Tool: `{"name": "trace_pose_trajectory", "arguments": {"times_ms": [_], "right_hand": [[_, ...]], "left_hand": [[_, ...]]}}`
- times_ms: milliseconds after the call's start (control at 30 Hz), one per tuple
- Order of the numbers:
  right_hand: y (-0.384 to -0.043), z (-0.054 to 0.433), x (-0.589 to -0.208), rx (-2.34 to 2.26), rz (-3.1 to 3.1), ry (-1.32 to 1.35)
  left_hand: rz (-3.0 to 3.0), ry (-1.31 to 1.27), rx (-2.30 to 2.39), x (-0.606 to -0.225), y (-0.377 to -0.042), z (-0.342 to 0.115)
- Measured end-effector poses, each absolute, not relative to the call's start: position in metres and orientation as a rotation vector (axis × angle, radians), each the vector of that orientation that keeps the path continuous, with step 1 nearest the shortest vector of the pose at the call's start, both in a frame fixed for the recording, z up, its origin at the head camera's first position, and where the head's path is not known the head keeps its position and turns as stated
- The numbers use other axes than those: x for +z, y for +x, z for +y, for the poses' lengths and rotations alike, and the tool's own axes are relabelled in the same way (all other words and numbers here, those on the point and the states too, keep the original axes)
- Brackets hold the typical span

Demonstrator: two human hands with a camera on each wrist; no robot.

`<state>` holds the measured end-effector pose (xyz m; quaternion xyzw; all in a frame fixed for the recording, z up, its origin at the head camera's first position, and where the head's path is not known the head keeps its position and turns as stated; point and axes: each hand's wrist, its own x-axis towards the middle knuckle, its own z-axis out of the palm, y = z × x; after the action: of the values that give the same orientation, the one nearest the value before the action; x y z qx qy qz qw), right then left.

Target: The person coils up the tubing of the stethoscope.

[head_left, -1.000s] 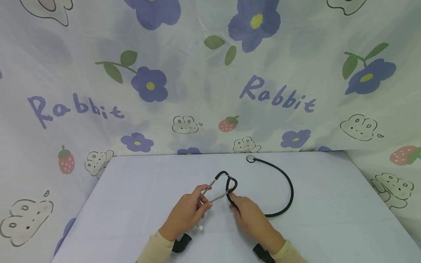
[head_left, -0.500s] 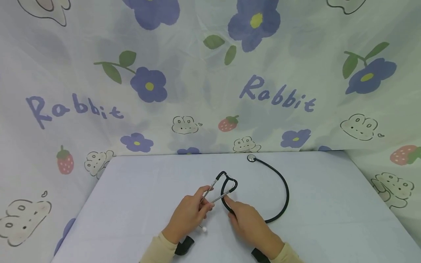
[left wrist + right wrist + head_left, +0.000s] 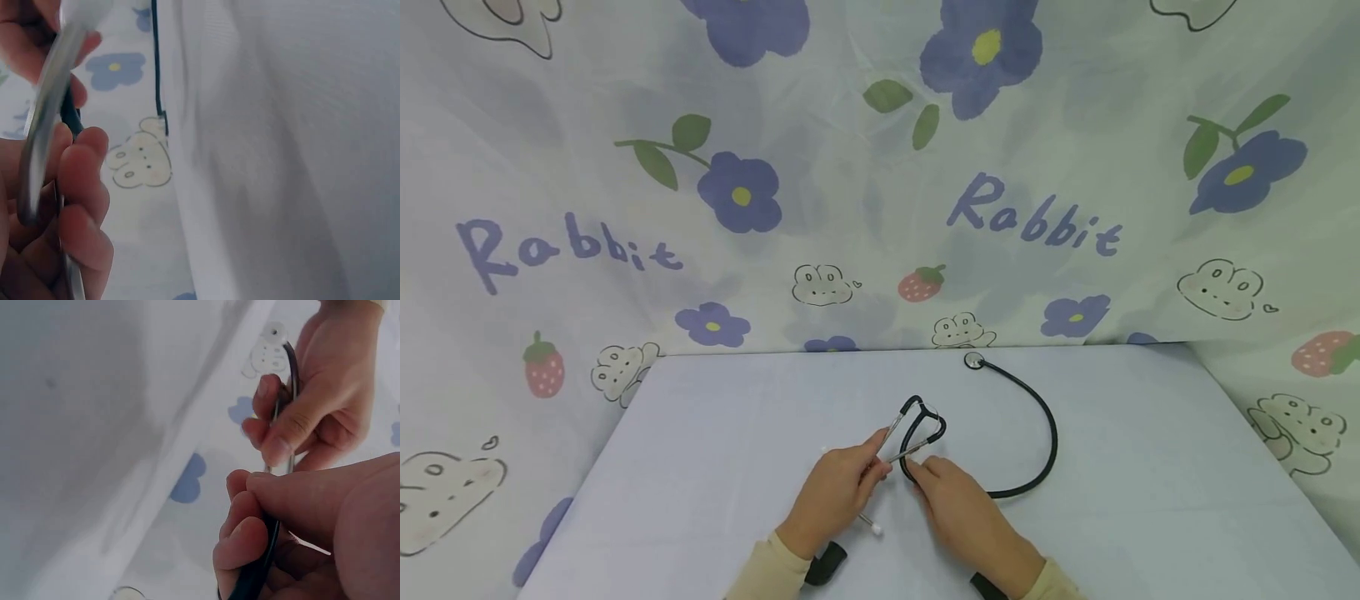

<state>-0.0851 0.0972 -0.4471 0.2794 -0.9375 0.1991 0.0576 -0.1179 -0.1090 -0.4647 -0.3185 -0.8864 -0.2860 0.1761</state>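
A stethoscope (image 3: 1054,433) with black tubing lies partly on the white table, partly raised in both hands. My left hand (image 3: 831,496) grips its metal ear tubes (image 3: 917,448); in the left wrist view fingers (image 3: 84,187) curl around a shiny tube (image 3: 47,119). One white ear tip (image 3: 877,528) pokes out below that hand. My right hand (image 3: 973,521) pinches the black tubing (image 3: 256,575) a little below the fork, thumb against curled fingers. At the table's far edge lies the round chest piece (image 3: 974,360).
The white tabletop (image 3: 1150,450) spreads around the hands. Behind it hangs a curtain (image 3: 857,183) printed with flowers, strawberries and rabbits. Black wrist mounts (image 3: 827,564) show beside the cream sleeves (image 3: 771,571).
My right hand has shifted slightly left and down along with the tubing, whose arc on the table is drawn in a little leftward. The left hand and ear tubes have moved slightly right and down.
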Motion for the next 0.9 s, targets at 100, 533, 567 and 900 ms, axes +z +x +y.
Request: {"name": "trace_pose_trajectory", "arguments": {"times_ms": [100,533,567,900], "right_hand": [[-0.084,0.098,-0.442,0.479,-2.763,0.876],[-0.095,0.115,-0.433,0.369,-2.360,1.186],[-0.096,0.116,-0.433,0.381,-2.342,1.206],[-0.103,0.126,-0.426,0.602,-2.188,1.328]], "left_hand": [[-2.495,-0.893,-0.782,-0.463,-0.117,-0.109],[-2.619,-0.954,-0.701,-0.456,-0.109,-0.104],[-2.611,-0.971,-0.703,-0.455,-0.108,-0.104],[-2.511,-1.266,-0.654,-0.453,-0.108,-0.105]]}}
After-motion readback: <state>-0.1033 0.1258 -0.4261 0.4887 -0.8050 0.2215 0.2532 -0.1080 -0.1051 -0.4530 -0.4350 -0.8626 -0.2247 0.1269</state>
